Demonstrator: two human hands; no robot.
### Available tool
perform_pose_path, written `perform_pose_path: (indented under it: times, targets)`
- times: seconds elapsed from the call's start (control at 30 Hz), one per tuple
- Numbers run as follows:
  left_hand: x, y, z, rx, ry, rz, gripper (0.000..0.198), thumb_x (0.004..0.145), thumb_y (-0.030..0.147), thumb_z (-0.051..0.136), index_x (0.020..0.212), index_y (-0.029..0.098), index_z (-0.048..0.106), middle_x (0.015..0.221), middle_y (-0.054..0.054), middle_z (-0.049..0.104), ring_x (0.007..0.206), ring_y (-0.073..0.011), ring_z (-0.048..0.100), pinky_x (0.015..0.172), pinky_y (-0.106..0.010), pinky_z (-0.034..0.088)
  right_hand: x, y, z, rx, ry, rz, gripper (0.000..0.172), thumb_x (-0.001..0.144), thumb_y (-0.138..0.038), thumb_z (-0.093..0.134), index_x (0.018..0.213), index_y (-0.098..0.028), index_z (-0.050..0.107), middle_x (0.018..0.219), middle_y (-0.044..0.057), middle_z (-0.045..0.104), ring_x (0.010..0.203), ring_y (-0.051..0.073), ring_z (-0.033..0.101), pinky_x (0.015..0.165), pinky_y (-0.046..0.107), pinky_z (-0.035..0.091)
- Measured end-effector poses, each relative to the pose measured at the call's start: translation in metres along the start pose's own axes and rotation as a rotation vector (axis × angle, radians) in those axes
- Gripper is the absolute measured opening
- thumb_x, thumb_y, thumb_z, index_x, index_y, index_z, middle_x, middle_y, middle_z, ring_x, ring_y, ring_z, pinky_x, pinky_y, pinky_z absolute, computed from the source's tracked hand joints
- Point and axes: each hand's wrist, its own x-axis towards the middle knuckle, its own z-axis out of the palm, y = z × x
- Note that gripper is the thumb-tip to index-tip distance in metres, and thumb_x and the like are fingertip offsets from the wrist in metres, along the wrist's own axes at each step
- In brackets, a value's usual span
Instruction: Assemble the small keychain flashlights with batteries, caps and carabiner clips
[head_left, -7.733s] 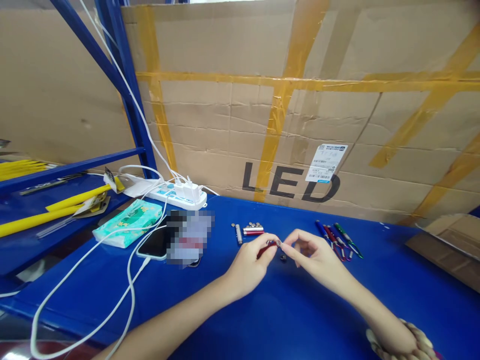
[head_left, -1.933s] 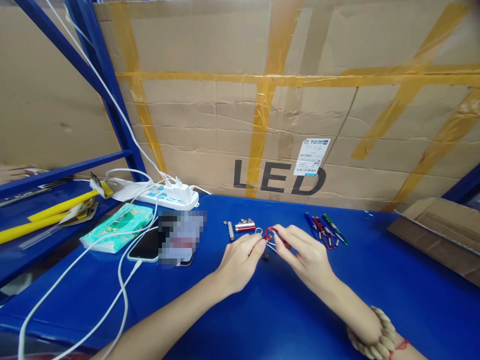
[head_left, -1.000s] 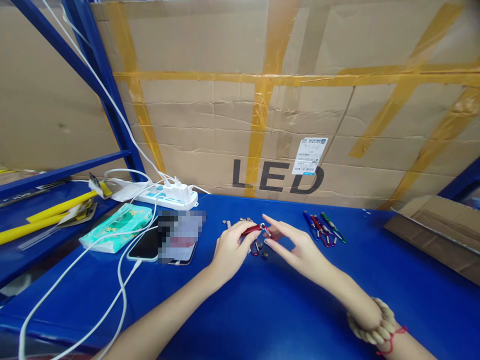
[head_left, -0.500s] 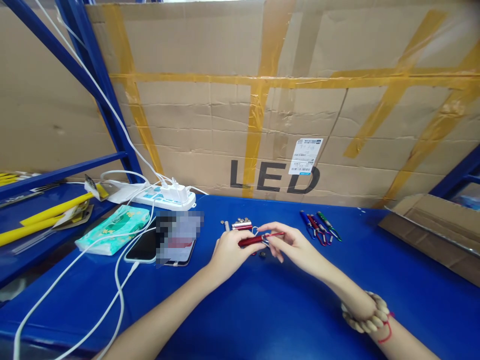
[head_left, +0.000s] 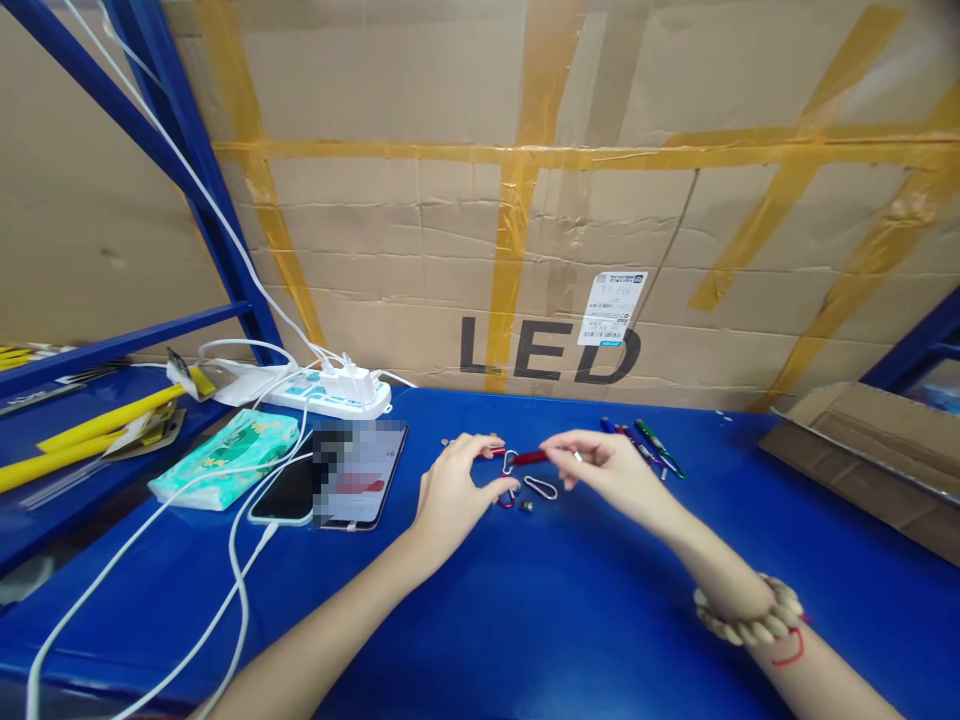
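Observation:
My right hand [head_left: 600, 465] pinches one end of a slim red metal tube [head_left: 530, 458], which points left toward my other hand. My left hand [head_left: 455, 492] is open, thumb and fingers spread apart. Its fingertips are close to another red piece [head_left: 491, 452] on the table; I cannot tell if they touch it. A silver carabiner clip [head_left: 540, 488] lies just below the tube. Beside it are a small dark metal part [head_left: 526, 507] and a red-edged clip [head_left: 507, 499]. Small parts behind my left hand are mostly hidden.
Several coloured tubes with clips [head_left: 646, 445] lie right of my hands. An open cardboard box [head_left: 862, 470] stands at the right. Two phones [head_left: 281, 495], a tissue pack [head_left: 229, 460], white cables and a power strip [head_left: 330, 395] occupy the left. A large carton [head_left: 420, 250] walls off the back.
My hands have moved apart. The left has let go of the red tube and opened, while the right carries the tube. The silver clip now shows on the table.

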Motion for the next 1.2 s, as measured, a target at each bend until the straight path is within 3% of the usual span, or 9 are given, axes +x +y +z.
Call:
perform_pose_path:
  times: [0.07,0.13,0.3,0.47,0.57,0.77,0.93,1.1,1.2]
  targets:
    - [0.001,-0.001,-0.003,0.03,0.036,-0.026,0.031,0.073,0.033,0.065,0.102,0.024,0.062,0.093,-0.001,0.063,0.08,-0.017,0.06,0.061,-0.024,0.042,0.005,0.012,-0.018,-0.179,0.178,-0.041,0.038,0.078,-0.047,0.057,0.09,-0.014,0.068,0.063,0.004,0.066,0.054,0.015,0.06,0.055,0.028,0.048]
    - [0.003,-0.003,-0.005,0.08,0.038,-0.048,0.023,0.076,0.03,0.06,0.099,0.023,0.062,0.093,-0.002,0.062,0.082,-0.0178,0.06,0.06,-0.025,0.043,0.009,0.027,-0.032,-0.451,0.265,-0.071,0.032,0.081,-0.041,0.053,0.087,-0.014,0.07,0.066,0.005,0.068,0.057,0.017,0.061,0.058,0.029,0.047]
    - [0.005,-0.013,-0.002,0.23,-0.057,0.019,0.026,0.084,0.022,0.049,0.107,0.02,0.06,0.109,-0.006,0.061,0.101,-0.022,0.055,0.084,-0.036,0.044,0.012,0.053,-0.047,-0.92,0.19,0.009,0.027,0.083,-0.028,0.046,0.089,-0.02,0.071,0.075,0.005,0.07,0.065,0.019,0.063,0.056,0.026,0.044]
    - [0.002,-0.019,0.004,0.32,-0.195,0.058,0.038,0.089,0.019,0.04,0.123,0.026,0.053,0.132,-0.006,0.051,0.125,-0.0249,0.041,0.1,-0.045,0.033,0.01,0.055,-0.045,-1.081,0.156,0.142,0.027,0.083,-0.023,0.049,0.096,-0.028,0.071,0.086,0.004,0.072,0.077,0.02,0.066,0.056,0.026,0.044]
    - [0.001,-0.019,0.006,0.349,-0.244,0.049,0.039,0.089,0.018,0.038,0.124,0.023,0.053,0.136,-0.006,0.048,0.131,-0.0274,0.034,0.102,-0.046,0.03,0.008,0.055,-0.044,-1.104,0.146,0.196,0.027,0.081,-0.019,0.05,0.095,-0.027,0.071,0.096,0.005,0.071,0.085,0.023,0.065,0.059,0.028,0.046]
    - [0.003,-0.018,0.004,0.389,-0.212,0.131,0.037,0.088,0.015,0.038,0.121,0.021,0.054,0.123,-0.009,0.057,0.118,-0.0243,0.048,0.096,-0.042,0.035,0.007,0.054,-0.043,-1.13,0.211,0.3,0.019,0.078,-0.026,0.056,0.086,-0.024,0.073,0.098,0.008,0.068,0.087,0.026,0.064,0.056,0.029,0.046]
    - [0.004,-0.016,0.003,0.451,-0.199,0.129,0.032,0.088,0.016,0.04,0.116,0.019,0.055,0.111,-0.01,0.059,0.106,-0.0235,0.051,0.089,-0.039,0.037,0.007,0.046,-0.036,-1.048,0.289,-0.003,0.015,0.079,-0.025,0.057,0.081,-0.022,0.072,0.094,0.007,0.065,0.087,0.022,0.062,0.061,0.028,0.048]
    - [0.005,-0.017,0.004,0.423,-0.202,0.13,0.024,0.085,0.017,0.048,0.103,0.019,0.063,0.102,-0.008,0.063,0.101,-0.0236,0.05,0.088,-0.038,0.035,0.002,0.025,-0.005,-0.824,0.074,-0.294,0.018,0.085,-0.029,0.054,0.085,-0.023,0.07,0.092,0.004,0.066,0.083,0.017,0.062,0.07,0.029,0.05]
    - [0.005,-0.018,0.005,0.452,-0.215,0.132,0.024,0.085,0.02,0.048,0.104,0.019,0.063,0.101,-0.009,0.063,0.1,-0.0255,0.049,0.086,-0.04,0.035,-0.002,0.018,0.011,-0.808,-0.028,-0.356,0.017,0.085,-0.028,0.054,0.088,-0.022,0.07,0.091,0.004,0.066,0.083,0.018,0.061,0.071,0.031,0.05]
